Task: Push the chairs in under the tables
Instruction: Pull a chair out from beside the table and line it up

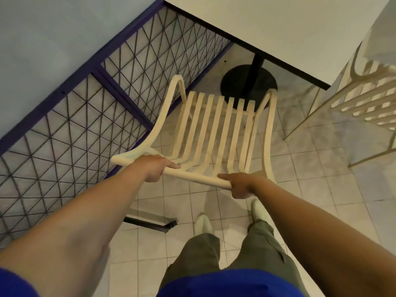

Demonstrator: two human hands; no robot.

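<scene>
Seen from the head camera, looking steeply down: a person stands on a pale tiled floor [310, 189], both bare arms stretched forward to a cream slatted chair [214, 129]. The left hand [153, 169] is curled around the chair's top rail near its left end, fingers wrapped under and thumb lying along the rail; the right hand [241, 186] is closed around the same rail near its right end in the same way. The chair faces away from the person, its front edge close to the black round base [240, 82] of a white table [278, 26], but the seat sits mostly out from beneath the tabletop. To the left runs a purple-framed mesh railing [85, 99], close beside the chair's left arm. A second cream chair [368, 99] shows at the right edge, well apart. The person's pale shoes and olive trousers are visible below the rail. The step in hand looks like pushing this chair in. The next move likely calls for a straight, even push forward with both hands, keeping the chair clear of the railing and stopping before it strikes the table's base.
</scene>
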